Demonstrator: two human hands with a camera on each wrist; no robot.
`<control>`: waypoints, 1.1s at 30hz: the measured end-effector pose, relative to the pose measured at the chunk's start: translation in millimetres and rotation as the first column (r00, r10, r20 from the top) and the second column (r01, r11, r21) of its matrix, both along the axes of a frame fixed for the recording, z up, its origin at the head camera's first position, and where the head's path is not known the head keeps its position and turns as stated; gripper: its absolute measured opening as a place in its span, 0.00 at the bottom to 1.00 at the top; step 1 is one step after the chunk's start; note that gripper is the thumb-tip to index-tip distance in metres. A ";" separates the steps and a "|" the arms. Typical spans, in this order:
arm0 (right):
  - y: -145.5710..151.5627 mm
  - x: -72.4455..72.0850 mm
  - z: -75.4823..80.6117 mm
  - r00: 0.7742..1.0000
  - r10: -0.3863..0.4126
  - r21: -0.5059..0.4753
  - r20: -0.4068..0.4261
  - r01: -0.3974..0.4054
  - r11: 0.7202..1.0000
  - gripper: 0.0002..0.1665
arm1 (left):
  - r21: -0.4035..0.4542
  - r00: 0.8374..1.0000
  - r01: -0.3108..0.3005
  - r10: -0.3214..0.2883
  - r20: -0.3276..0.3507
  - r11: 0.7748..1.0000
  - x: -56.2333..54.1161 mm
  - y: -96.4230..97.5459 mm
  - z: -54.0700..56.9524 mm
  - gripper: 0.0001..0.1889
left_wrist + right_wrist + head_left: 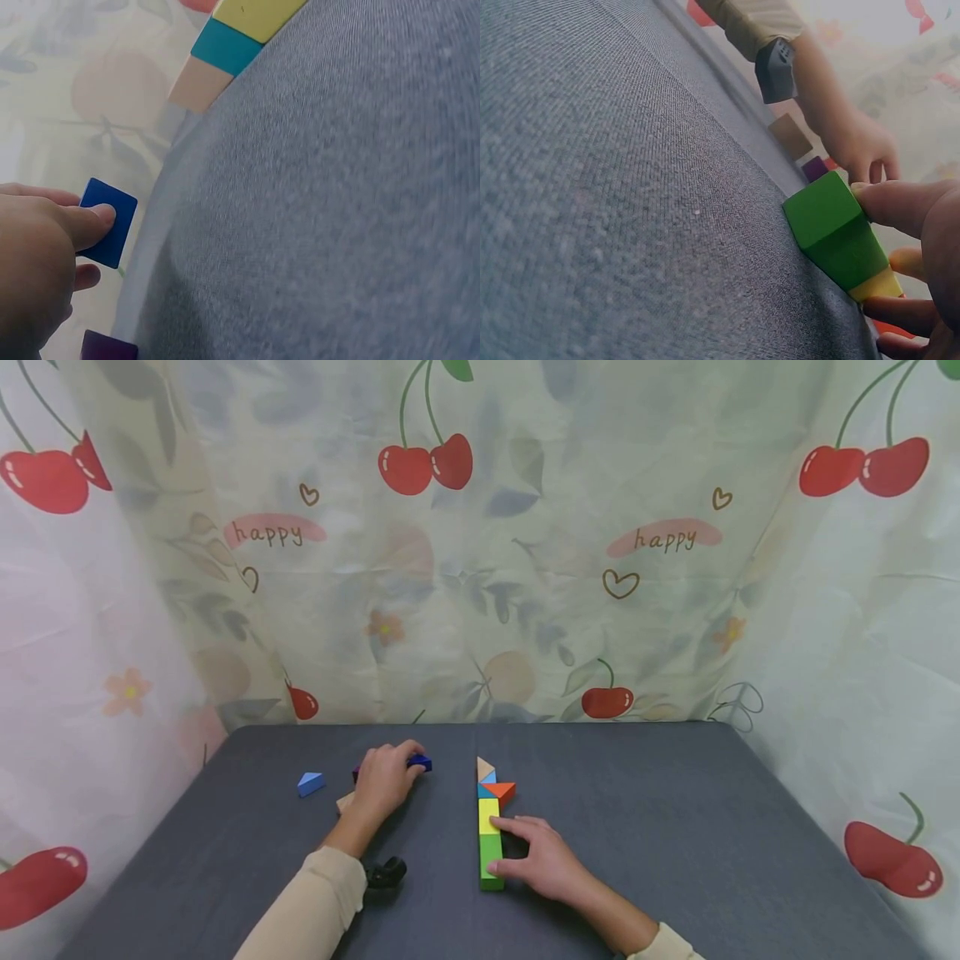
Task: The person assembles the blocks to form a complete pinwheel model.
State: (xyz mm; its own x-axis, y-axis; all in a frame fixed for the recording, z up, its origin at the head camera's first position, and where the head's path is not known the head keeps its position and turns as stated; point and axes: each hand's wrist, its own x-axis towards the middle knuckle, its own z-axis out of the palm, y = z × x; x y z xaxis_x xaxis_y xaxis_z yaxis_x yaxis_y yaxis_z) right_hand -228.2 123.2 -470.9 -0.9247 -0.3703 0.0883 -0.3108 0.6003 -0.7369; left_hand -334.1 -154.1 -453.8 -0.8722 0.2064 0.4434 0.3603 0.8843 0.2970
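The left hand's (384,783) grip pinches a blue block (106,238) by thumb and fingers, left of the row. The right hand's (551,864) fingers spread against the yellow block (488,812) and green block (490,850), probably steadying the row (489,828) on the surface (637,802).

You can slip a hand up the lane from the bench's (675,835) front edge toward its back edge, between the left hand (382,782) and the block row, though the black wrist camera (387,872) juts into it. A wider way runs along the right edge, past the right hand (546,864). Mid-bench, the green block (491,850) and yellow block (487,812) bar your crossing; the orange triangle (502,791) pokes rightward. Patterned cloth (525,577) walls off the back edge.
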 end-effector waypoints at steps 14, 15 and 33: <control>-0.6 -0.2 1.6 1.000 -0.002 0.006 0.018 0.002 1.000 0.39 | 0.012 1.000 -0.006 0.006 -0.014 1.000 5.3 19.1 -3.9 0.10; -0.7 -0.2 1.5 1.000 -0.001 0.005 0.018 0.001 1.000 0.39 | 0.014 1.000 -0.005 0.005 -0.013 1.000 5.7 20.3 -4.8 0.10; -0.2 -1.0 2.4 0.999 -0.011 0.009 0.043 0.011 1.000 0.38 | 0.017 1.000 0.028 -0.028 -0.007 0.999 7.9 35.2 -15.9 0.13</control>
